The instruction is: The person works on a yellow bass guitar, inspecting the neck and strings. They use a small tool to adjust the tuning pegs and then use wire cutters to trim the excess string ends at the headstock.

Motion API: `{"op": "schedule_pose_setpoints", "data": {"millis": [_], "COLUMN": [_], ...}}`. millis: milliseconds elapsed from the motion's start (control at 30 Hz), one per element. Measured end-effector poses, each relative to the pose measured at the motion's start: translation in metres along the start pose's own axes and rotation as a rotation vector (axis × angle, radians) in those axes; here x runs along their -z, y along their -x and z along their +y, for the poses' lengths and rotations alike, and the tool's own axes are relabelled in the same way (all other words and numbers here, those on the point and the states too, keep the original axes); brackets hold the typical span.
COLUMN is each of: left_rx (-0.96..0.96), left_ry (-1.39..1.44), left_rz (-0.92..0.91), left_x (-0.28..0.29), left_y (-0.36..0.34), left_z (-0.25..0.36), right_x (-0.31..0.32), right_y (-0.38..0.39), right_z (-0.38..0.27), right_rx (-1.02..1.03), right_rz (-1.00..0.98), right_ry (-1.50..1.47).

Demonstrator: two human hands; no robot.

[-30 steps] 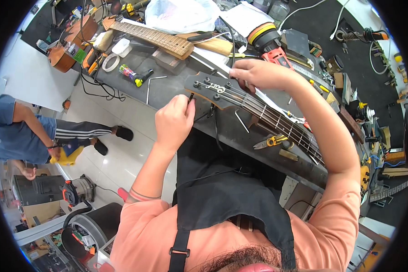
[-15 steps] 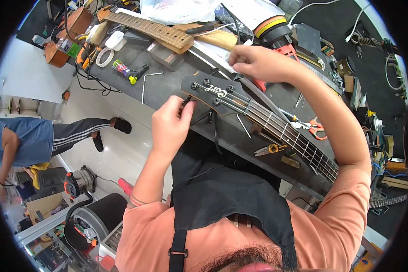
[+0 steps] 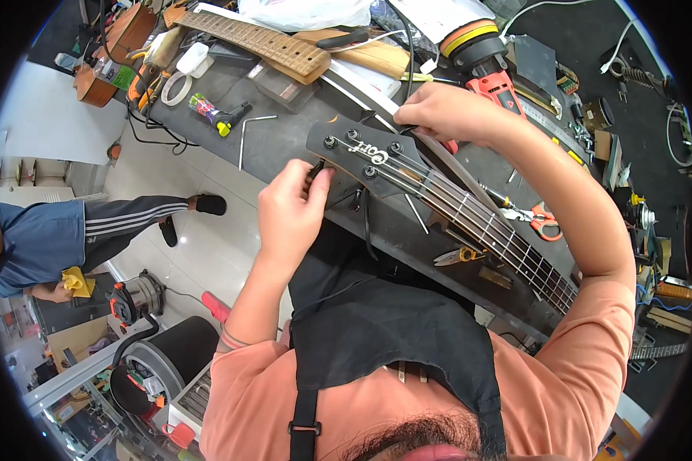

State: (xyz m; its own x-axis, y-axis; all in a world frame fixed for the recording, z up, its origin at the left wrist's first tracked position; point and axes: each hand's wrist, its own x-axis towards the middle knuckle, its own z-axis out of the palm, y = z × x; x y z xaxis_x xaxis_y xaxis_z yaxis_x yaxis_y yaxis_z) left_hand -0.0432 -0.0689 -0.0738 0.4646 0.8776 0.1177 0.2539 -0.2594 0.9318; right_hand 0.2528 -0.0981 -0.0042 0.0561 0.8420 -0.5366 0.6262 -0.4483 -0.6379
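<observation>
A dark bass guitar lies on the workbench, its black headstock [image 3: 361, 157] toward me and its fretted neck [image 3: 500, 238] running off to the right. My left hand [image 3: 291, 209] pinches a tuning peg at the lower left edge of the headstock. My right hand [image 3: 457, 114] grips a string end just above the headstock, near the nut. Several strings stretch along the neck.
A bare wooden guitar neck [image 3: 261, 42], an orange drill [image 3: 488, 65], orange-handled scissors [image 3: 542, 219], pliers [image 3: 457, 255], an Allen key [image 3: 250, 132] and a tape roll [image 3: 175, 88] lie on the dark bench [image 3: 284, 138]. Another person [image 3: 69, 234] sits on the floor at left.
The view has shifted so the headstock sits lower and more central. My left hand stays at the tuning peg; my right hand has stayed at the strings above the headstock.
</observation>
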Motion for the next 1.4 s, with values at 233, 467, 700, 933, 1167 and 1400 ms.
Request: {"op": "schedule_pose_setpoints", "data": {"millis": [233,467,700,933,1167,1400], "left_rx": [0.294,0.209,0.059,-0.395,-0.448,-0.180], "left_ry": [0.369,0.383,0.209,-0.098,-0.057,0.122], "left_rz": [-0.131,-0.086,0.151,0.043,0.009,0.156], "left_x": [0.012,0.004,-0.009,-0.017,-0.023,-0.013], "left_y": [0.003,0.012,0.025,0.037,0.033,0.028], "left_z": [-0.013,-0.021,0.002,-0.004,0.005,0.004], "right_x": [0.007,0.002,-0.001,0.002,0.000,0.007], "right_y": [0.017,0.003,-0.017,-0.041,-0.050,-0.032], "right_z": [0.030,-0.007,-0.001,0.000,-0.049,-0.024], "right_rx": [0.543,0.149,0.486,0.823,0.189,0.512], "right_rz": [-0.021,-0.008,0.157,0.051,-0.123,0.059], "right_ry": [0.018,0.233,0.220,0.327,0.512,0.340]}}
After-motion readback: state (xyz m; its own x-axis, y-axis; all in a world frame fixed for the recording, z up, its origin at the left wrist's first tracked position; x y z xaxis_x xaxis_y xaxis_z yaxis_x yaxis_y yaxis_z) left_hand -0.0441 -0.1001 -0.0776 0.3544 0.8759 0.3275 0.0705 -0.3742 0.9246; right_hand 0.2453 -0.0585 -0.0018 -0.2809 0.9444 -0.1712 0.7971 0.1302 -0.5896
